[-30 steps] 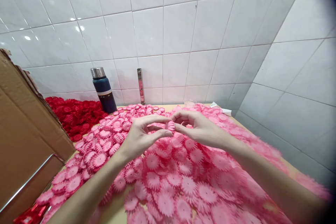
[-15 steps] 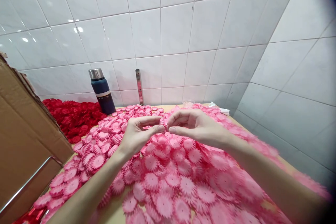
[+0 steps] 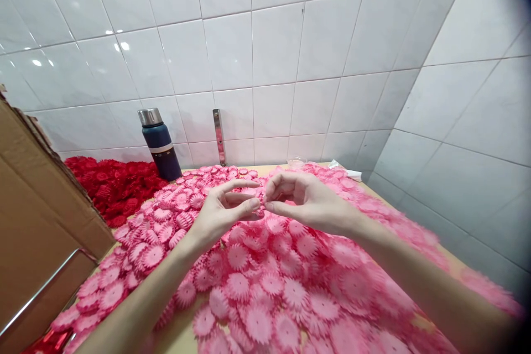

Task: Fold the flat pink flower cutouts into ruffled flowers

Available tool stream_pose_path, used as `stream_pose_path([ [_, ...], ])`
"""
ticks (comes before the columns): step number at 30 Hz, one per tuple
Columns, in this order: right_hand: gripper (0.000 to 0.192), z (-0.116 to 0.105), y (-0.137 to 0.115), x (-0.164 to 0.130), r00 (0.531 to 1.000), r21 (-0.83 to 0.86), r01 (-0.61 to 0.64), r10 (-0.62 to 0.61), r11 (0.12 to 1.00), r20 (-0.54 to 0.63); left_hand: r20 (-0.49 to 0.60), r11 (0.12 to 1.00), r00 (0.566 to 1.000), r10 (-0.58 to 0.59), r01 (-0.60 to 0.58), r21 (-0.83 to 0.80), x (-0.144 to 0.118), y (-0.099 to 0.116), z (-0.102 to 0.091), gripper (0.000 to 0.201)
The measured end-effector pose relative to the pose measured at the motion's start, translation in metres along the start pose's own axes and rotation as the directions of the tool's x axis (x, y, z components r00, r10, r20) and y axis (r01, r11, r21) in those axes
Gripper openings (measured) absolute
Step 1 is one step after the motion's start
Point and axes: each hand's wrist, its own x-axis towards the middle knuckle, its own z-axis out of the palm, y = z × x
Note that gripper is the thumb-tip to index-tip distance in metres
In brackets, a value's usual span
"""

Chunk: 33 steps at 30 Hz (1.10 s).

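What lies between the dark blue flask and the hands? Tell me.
In the head view, pink flower pieces cover the table between the flask and the left hand; the right hand is alongside.

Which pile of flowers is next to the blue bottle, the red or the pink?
The red pile: it lies at the far left beside the blue bottle, behind the bigger pink pile.

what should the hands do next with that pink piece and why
Probably pull the fingertips gently apart: the left hand and right hand both pinch one small pink flower piece above the pink pile, as if separating stuck layers, though the piece is mostly hidden.
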Motion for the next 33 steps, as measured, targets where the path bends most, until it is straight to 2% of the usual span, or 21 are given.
stream_pose_path([
  [8, 0.008, 0.001, -0.004, -0.001, 0.999, -0.022, -0.038, 0.037, 0.999, -0.038, 0.066, 0.999, 0.997, -0.034, 0.032, 0.032, 0.001, -0.002, -0.001, 0.034],
  [14, 0.008, -0.004, -0.003, 0.0, 0.997, -0.052, -0.008, 0.004, 0.999, -0.079, -0.013, 0.999, 1.0, -0.021, 0.022, 0.045, 0.0, 0.001, -0.003, 0.037],
  [18, 0.01, -0.011, 0.004, 0.003, 0.994, -0.097, -0.001, -0.01, 0.995, -0.112, -0.008, 0.998, 1.0, -0.028, 0.029, 0.052, -0.001, 0.004, -0.002, 0.037],
  [23, 0.008, -0.013, 0.004, 0.002, 0.999, -0.153, 0.023, -0.03, 0.988, -0.045, -0.027, 0.99, 1.0, -0.015, 0.018, 0.137, -0.002, 0.007, 0.002, 0.036],
  [28, 0.016, -0.006, -0.006, 0.0, 0.997, -0.165, 0.028, -0.015, 0.986, 0.08, -0.012, 0.97, 0.996, 0.087, -0.082, 0.227, -0.004, 0.007, 0.005, 0.034],
  [31, 0.009, -0.001, -0.007, -0.001, 0.998, -0.189, -0.024, 0.034, 0.982, 0.05, 0.011, 0.957, 0.994, 0.112, -0.111, 0.267, -0.005, 0.007, 0.007, 0.032],
  [33, 0.011, 0.001, -0.004, -0.001, 0.998, -0.163, -0.054, 0.059, 0.985, 0.022, 0.056, 0.944, 0.993, 0.106, -0.118, 0.308, -0.006, 0.008, 0.008, 0.03],
])
